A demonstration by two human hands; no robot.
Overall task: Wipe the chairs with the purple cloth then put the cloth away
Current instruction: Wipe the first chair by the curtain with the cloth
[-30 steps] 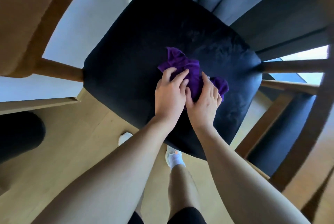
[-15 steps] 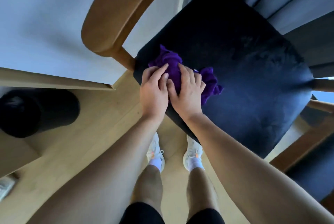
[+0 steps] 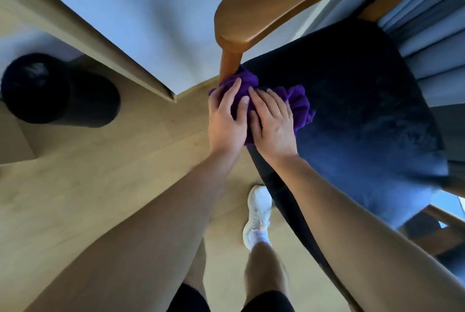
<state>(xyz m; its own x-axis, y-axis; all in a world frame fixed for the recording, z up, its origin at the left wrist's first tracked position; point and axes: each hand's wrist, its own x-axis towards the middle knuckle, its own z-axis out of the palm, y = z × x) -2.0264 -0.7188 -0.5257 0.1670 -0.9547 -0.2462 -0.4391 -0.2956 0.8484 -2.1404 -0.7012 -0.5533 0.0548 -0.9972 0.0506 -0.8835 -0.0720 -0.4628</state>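
Note:
A crumpled purple cloth (image 3: 297,103) lies on the near left corner of a chair's dark blue seat (image 3: 357,110), right beside the wooden post of the backrest (image 3: 254,17). Both hands lie side by side on top of the cloth. My left hand (image 3: 226,120) presses it with spread, nearly straight fingers at the seat's left edge. My right hand (image 3: 273,123) presses it flat just to the right. Part of the cloth is hidden under my palms.
A black cylindrical bin (image 3: 57,90) stands on the wooden floor (image 3: 100,186) at the left. A white wall and wooden baseboard (image 3: 105,42) run behind it. Grey curtains (image 3: 432,42) hang behind the chair. My white shoe (image 3: 258,213) stands by the seat's front edge.
Both hands have slid the cloth across the seat from its middle to the left corner by the backrest post. The view has swung left, bringing the bin further in.

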